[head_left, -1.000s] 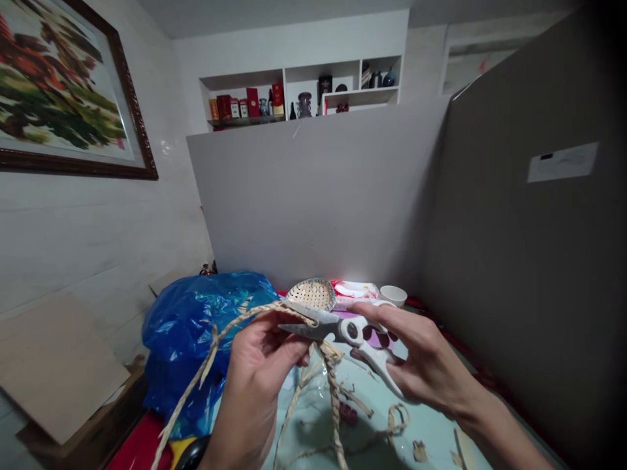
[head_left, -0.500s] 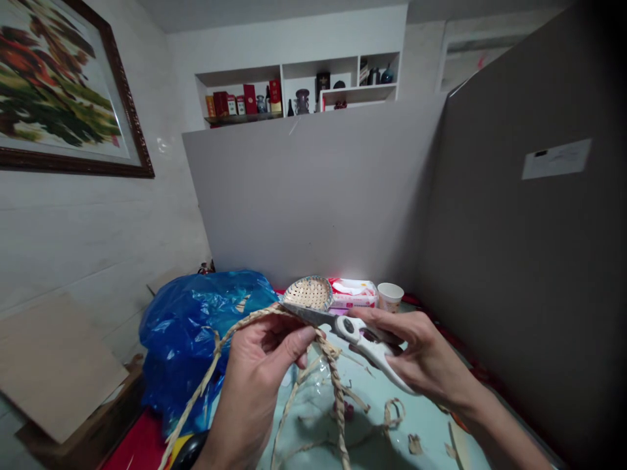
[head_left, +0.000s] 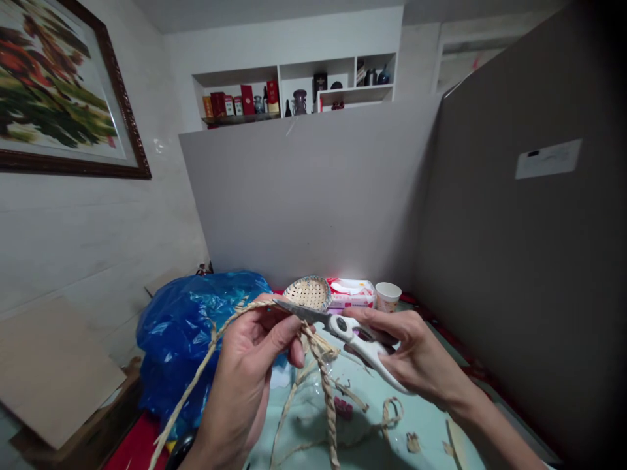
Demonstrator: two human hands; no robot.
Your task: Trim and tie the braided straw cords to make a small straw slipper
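My left hand [head_left: 252, 365] pinches a pale braided straw cord [head_left: 329, 398] between thumb and fingers. One length of the cord droops to the left past my wrist, while other strands hang below toward the table. My right hand [head_left: 409, 349] is closed round the white handles of a pair of scissors [head_left: 375, 356]. Their dark blades point left, lying just above my left thumb and against the cord there. Whether the blades are fully closed I cannot tell. Loose straw ends stick out just under the blades.
A crumpled blue plastic bag [head_left: 181, 333] lies at the left. Behind my hands are a small woven basket [head_left: 308, 294], a tissue pack [head_left: 353, 294] and a paper cup [head_left: 388, 296]. Straw scraps [head_left: 413, 442] lie on the pale green tabletop [head_left: 392, 450]. Grey panels [head_left: 313, 196] stand behind and right.
My left hand has shifted slightly left with the cord, and the hanging braid has swung left. The scissors moved a little left too. Both hands keep their hold.
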